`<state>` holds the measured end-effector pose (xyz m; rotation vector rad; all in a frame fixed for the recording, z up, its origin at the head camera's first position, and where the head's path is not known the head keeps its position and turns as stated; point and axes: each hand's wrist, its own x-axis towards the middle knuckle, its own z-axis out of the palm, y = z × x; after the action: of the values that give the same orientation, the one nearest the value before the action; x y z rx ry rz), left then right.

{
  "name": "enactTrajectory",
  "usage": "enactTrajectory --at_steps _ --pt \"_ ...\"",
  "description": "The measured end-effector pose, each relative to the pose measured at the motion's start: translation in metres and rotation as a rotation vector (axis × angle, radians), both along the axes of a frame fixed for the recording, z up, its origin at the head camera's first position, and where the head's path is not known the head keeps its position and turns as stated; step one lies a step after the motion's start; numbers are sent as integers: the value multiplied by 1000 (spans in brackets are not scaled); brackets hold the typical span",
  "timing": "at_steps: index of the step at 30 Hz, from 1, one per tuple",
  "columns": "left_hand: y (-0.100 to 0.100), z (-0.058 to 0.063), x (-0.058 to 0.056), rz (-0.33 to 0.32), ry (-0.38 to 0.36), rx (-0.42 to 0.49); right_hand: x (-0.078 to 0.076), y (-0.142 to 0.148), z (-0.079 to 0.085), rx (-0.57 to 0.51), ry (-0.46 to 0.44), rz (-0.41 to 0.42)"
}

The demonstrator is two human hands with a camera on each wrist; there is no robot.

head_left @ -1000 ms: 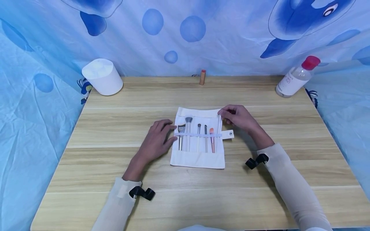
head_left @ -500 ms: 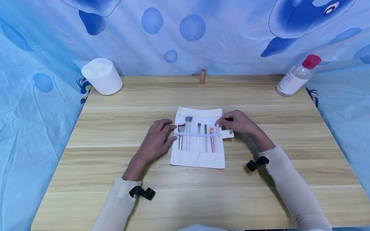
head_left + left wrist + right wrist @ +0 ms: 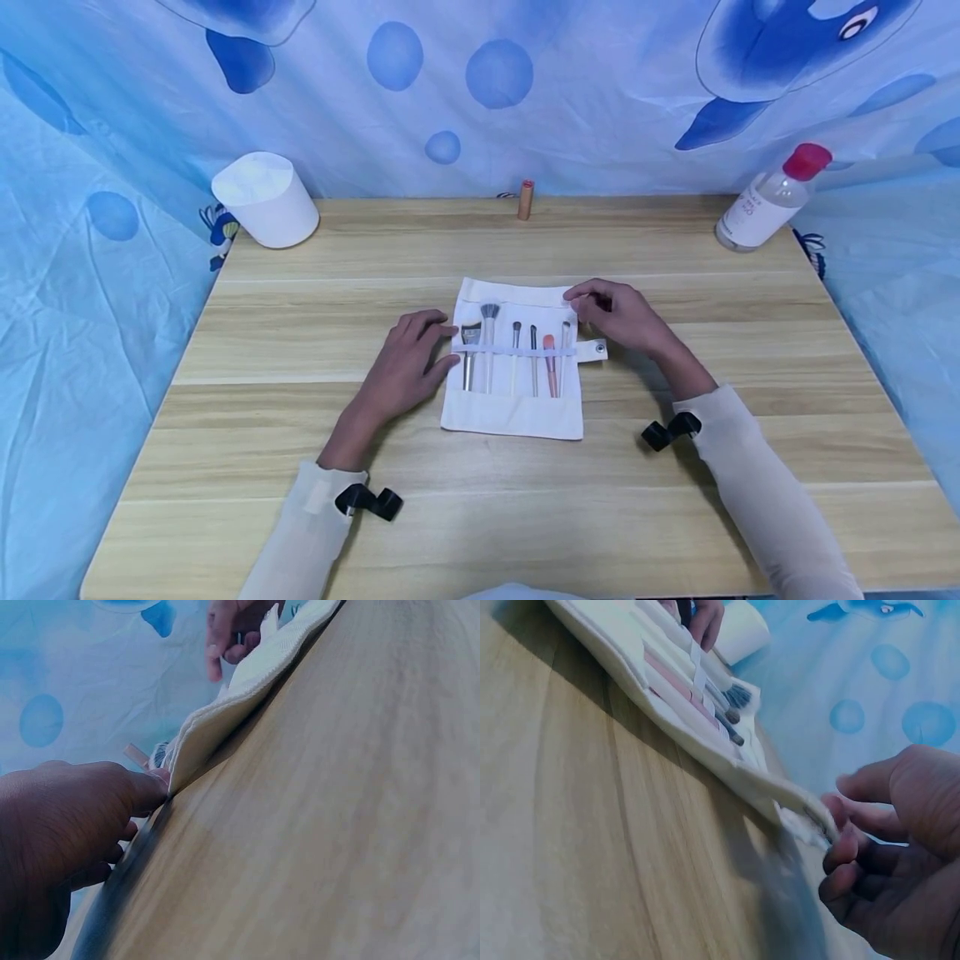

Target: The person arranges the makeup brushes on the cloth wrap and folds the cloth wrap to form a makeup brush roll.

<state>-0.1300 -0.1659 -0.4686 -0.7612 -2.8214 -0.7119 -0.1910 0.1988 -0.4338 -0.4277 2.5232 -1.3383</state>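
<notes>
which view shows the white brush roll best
The head view, where the white brush roll lies open, barely covered, its brushes in a row. The left wrist view has it nearly edge-on, the right wrist view aslant with some brushes; both crop it.

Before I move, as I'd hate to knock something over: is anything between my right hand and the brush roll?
Nothing visible is: your right hand is at the far right corner of the brush roll. The snap tab lies nearer you.

The pouch is white; the curtain, spotted blue.
</notes>
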Motion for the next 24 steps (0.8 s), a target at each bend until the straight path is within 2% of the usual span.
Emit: enactTrajectory --at_steps 3,7,15,19,24 --pt "0 0 0 -3 1 -5 8 -6 5 17 97 -17" --pt "0 0 0 -5 6 -6 24 -25 14 99 214 92" --pt "4 1 -3 -17 6 -10 66 -78 22 279 224 445" --pt "4 1 -5 -25 9 -10 82 -102 20 360 249 540" --pt "-1 2 -5 -42 -7 5 95 -123 16 379 302 603"
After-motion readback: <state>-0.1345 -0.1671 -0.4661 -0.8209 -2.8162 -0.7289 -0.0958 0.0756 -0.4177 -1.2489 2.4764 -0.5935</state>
